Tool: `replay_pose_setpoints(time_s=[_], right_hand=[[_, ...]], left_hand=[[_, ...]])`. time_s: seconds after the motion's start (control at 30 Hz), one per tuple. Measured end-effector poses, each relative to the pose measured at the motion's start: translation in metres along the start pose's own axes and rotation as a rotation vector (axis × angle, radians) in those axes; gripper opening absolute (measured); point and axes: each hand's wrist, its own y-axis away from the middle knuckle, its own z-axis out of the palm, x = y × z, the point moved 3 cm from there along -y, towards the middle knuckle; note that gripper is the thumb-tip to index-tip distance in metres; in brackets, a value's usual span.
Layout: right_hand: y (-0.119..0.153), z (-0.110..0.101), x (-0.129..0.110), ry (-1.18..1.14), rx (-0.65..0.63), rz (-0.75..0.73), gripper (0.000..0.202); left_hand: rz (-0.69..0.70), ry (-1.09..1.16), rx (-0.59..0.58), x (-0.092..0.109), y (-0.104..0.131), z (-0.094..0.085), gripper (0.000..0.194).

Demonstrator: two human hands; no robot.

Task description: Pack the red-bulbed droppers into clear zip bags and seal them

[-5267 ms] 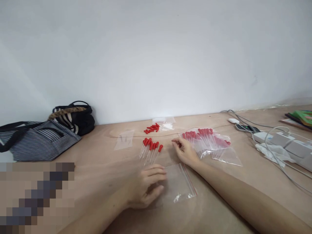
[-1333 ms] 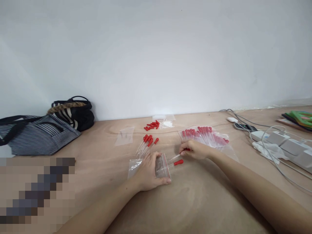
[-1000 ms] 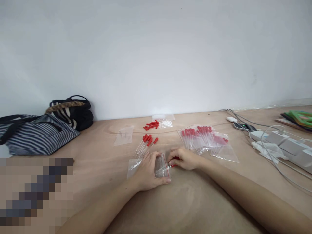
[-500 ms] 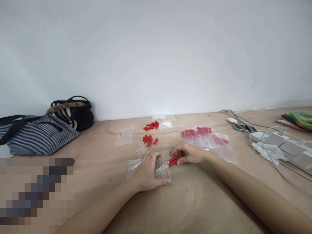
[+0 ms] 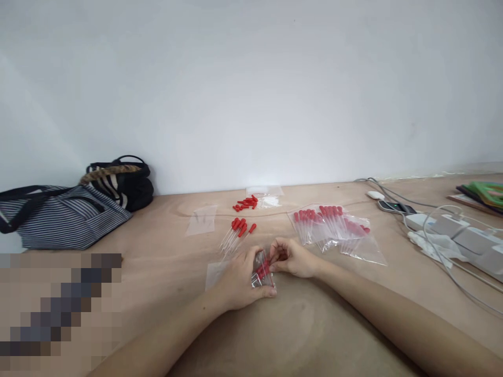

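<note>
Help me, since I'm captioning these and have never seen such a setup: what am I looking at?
There is no machine: these are a person's bare hands, seen by one camera worn on the head, looking forward and down. The left hand holds a clear bag with red-bulbed droppers in it; the right hand has its fingers at the opening, perhaps pinching a bulb. Beyond them on the tabletop lie more droppers and loose red bulbs, with filled bags to the right and a striped bag left.

Pale wall (image 5: 251,94) behind brownish tabletop (image 5: 306,330), probably wood.
</note>
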Motion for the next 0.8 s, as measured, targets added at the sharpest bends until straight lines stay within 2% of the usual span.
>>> replay_pose_setpoints(time_s=[0.1, 0.27, 0.33, 0.4, 0.47, 0.5, 0.57, 0.67, 0.8], right_hand=[[0.000, 0.005, 0.001, -0.080, 0.039, 0.002, 0.038], [-0.004, 0.006, 0.004, -0.122, -0.057, 0.009, 0.031], [-0.012, -0.004, 0.004, 0.052, -0.002, -0.001, 0.022], [-0.023, -0.018, -0.001, 0.370, 0.156, -0.050, 0.010], [-0.036, -0.026, -0.008, 0.465, 0.238, -0.099, 0.004], [-0.043, -0.028, -0.012, 0.497, 0.252, -0.123, 0.008], [-0.057, -0.024, -0.020, 0.588, 0.230, -0.204, 0.016], [-0.076, -0.006, -0.027, 0.882, 0.153, -0.414, 0.022], [-0.097, 0.012, -0.021, 1.107, 0.093, -0.496, 0.016]], left_hand=[[0.009, 0.030, 0.013, 0.000, 0.000, 0.000, 0.069], [-0.001, 0.045, -0.006, 0.000, 0.002, 0.000, 0.064], [0.002, 0.026, -0.011, 0.001, 0.002, -0.001, 0.066], [0.013, 0.009, -0.005, 0.001, 0.003, -0.002, 0.068], [0.048, -0.006, 0.013, 0.002, 0.004, -0.003, 0.069], [0.069, -0.012, 0.023, 0.002, 0.005, -0.004, 0.067], [0.106, -0.017, 0.023, 0.002, 0.008, -0.003, 0.062], [0.112, -0.008, 0.007, -0.002, 0.014, -0.001, 0.058], [0.096, -0.021, -0.005, -0.008, 0.020, 0.005, 0.057]])
